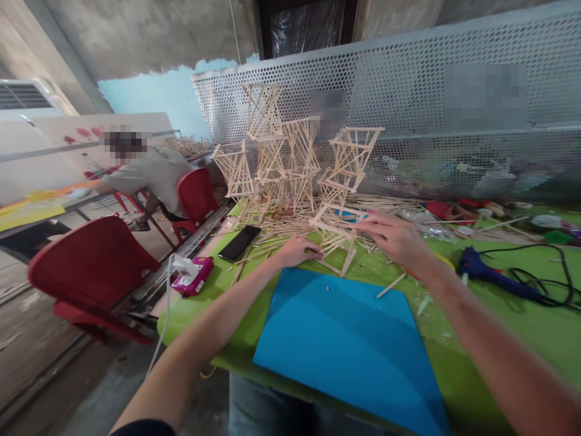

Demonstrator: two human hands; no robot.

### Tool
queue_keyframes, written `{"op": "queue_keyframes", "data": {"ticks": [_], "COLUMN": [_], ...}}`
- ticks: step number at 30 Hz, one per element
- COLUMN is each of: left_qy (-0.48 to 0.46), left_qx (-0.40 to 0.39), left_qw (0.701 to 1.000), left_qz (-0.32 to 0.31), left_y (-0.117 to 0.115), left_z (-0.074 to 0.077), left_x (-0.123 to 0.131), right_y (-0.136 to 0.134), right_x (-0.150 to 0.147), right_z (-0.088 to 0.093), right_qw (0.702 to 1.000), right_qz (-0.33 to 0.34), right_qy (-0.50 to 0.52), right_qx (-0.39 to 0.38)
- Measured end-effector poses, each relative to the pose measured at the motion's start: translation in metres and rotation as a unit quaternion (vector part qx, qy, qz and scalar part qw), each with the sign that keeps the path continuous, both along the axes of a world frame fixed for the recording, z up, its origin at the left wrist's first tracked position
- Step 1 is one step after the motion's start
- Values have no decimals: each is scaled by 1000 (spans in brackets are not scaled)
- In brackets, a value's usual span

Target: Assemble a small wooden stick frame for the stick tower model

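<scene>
A small open frame of thin wooden sticks [344,261] is tilted above the green table, between my two hands. My left hand [296,252] has its fingers closed on the frame's lower left side. At the upper right corner, my right hand [394,237] pinches the same frame between thumb and fingers. Just behind stands a taller structure of similar stick frames [297,154], stacked and joined. Loose wooden sticks [285,227] lie heaped around its base. In front of my hands a blue sheet [342,336] lies flat, with one short stick [391,285] across its far right edge.
A dark blue glue gun [494,275] with a black cable lies at right. A black phone [239,243] and pink tissue pack [194,277] are at left. Behind rises a perforated metal panel [408,79]. Red chairs [86,272] and a seated person [149,178] are at far left.
</scene>
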State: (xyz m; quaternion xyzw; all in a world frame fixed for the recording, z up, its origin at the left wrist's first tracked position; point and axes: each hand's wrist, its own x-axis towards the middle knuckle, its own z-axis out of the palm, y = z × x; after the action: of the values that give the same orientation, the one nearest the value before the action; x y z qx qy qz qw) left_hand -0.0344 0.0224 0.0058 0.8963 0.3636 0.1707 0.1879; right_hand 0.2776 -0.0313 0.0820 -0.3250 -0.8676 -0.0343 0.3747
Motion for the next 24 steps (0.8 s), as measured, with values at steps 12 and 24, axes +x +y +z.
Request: {"op": "queue_keyframes", "data": {"ticks": [12, 24], "left_qy": [-8, -6], "left_qx": [-21, -7], "left_qw": [1000, 1000], "left_qz": [3, 7], "left_y": [-3, -2], "left_z": [2, 1], "left_x": [2, 2], "right_y": [1, 5], "right_x": [-5, -1], "right_z": [-11, -18], "right_qw": [996, 998], "right_qz": [-21, 1], "right_qy": [68, 58], "right_qx": [-47, 38]}}
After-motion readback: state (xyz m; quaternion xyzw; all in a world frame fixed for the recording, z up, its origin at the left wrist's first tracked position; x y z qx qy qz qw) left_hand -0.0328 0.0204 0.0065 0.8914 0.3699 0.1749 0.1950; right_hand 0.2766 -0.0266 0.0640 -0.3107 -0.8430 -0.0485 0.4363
